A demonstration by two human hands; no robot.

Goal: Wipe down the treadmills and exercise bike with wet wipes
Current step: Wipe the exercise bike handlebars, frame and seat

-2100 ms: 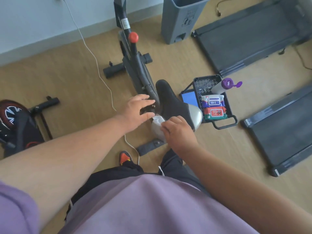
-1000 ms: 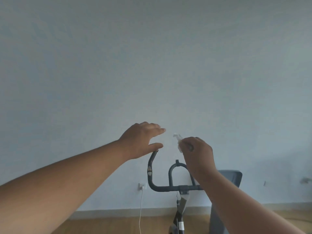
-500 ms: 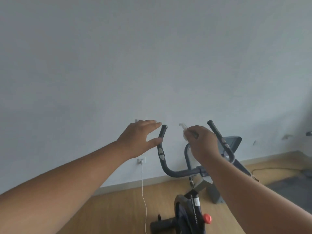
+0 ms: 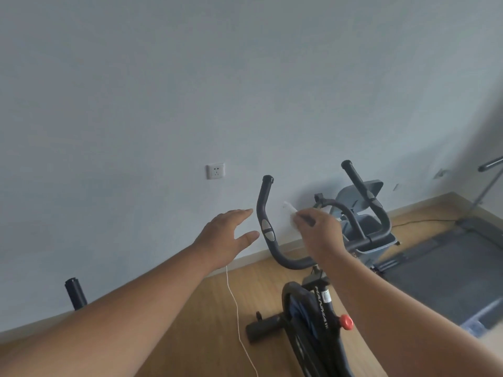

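The black exercise bike [image 4: 321, 297] stands in front of me, its curved handlebar [image 4: 268, 229] rising left of centre. My left hand [image 4: 227, 239] hovers open just left of the left handlebar grip, fingers spread, not touching it. My right hand [image 4: 319, 232] is closed on a crumpled white wet wipe [image 4: 290, 213], held between the two handlebar arms and in front of the centre loop. A dark treadmill deck [image 4: 446, 278] lies on the floor at the right.
A grey bin [image 4: 364, 210] stands behind the handlebar by the wall. A white cable [image 4: 239, 325] runs across the wooden floor. A wall socket [image 4: 215, 171] is above my left hand. Another black grip [image 4: 74, 293] pokes up at the far left.
The view swung from the bike's seat and floor up to the wall, then tilted down to the handlebar. Both hands rose to handlebar height, the right still holding the wipe.
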